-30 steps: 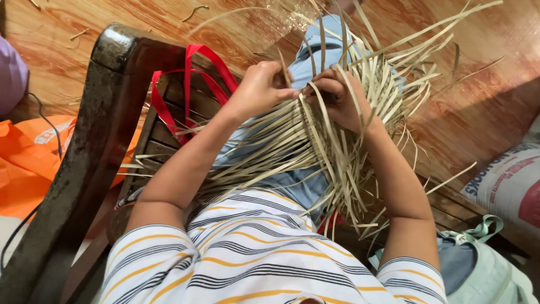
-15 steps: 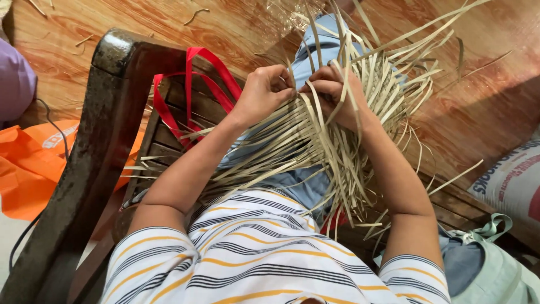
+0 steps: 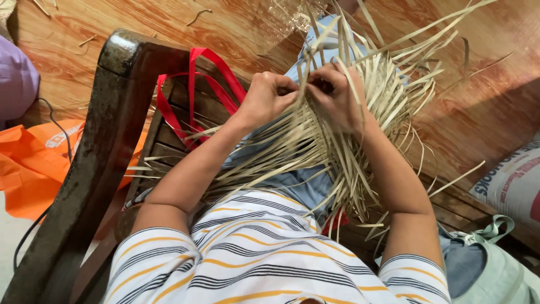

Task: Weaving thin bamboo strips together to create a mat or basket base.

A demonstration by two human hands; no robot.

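Woven mat of pale straw strips (image 3: 315, 146), centre of frame, lying across the lap. Left hand (image 3: 267, 95) and right hand (image 3: 337, 95) meet at its upper edge, fingers pinched on individual strips; loose strip ends fan beyond the fingertips toward upper right. Red strap (image 3: 194, 84) drapes the dark wooden chair arm (image 3: 107, 152) at left.

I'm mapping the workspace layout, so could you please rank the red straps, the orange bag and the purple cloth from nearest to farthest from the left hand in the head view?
From the left hand:
1. Red straps, just left, on the bench.
2. Orange bag, lower left, on the floor.
3. Purple cloth, far left edge.
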